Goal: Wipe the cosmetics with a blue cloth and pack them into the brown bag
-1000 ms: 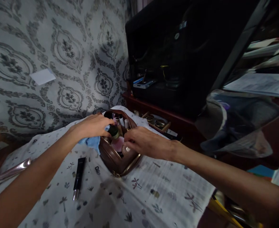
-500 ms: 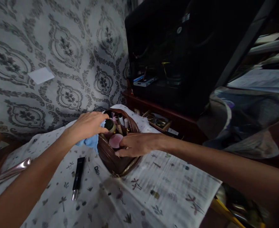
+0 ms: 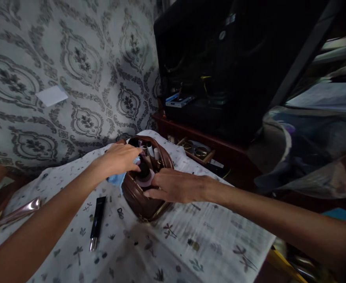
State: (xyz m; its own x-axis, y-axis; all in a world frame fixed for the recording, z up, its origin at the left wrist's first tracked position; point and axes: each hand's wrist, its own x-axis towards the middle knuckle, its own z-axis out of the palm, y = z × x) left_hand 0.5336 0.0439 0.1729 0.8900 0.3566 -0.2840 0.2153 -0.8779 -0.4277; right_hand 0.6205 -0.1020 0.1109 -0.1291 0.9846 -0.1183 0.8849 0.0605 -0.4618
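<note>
A brown zippered makeup bag [image 3: 142,206] lies open on the patterned cloth, with several tubes and a small bottle [image 3: 156,153] inside. My left hand [image 3: 121,159] is at the bag's left side, closed on a dark-lidded jar [image 3: 144,169] that its fingers partly cover. A light blue cloth [image 3: 116,179] is bunched under that hand. My right hand [image 3: 175,184] grips the right front rim of the bag, thumb on the outside. Its fingers touch a pink round item [image 3: 146,181], which the jar partly hides.
A black tube [image 3: 97,222] with a silvery cap lies left of the bag, and a shiny pink tube [image 3: 19,212] farther left. Behind stands a large dark screen [image 3: 208,70]. A small tray [image 3: 196,151] holds glasses. A clear plastic bag [image 3: 305,157] hangs at right.
My left hand has moved right and slightly down with the jar, now over the pink round item. The blue cloth has shifted right with it. My right hand stays at the rim.
</note>
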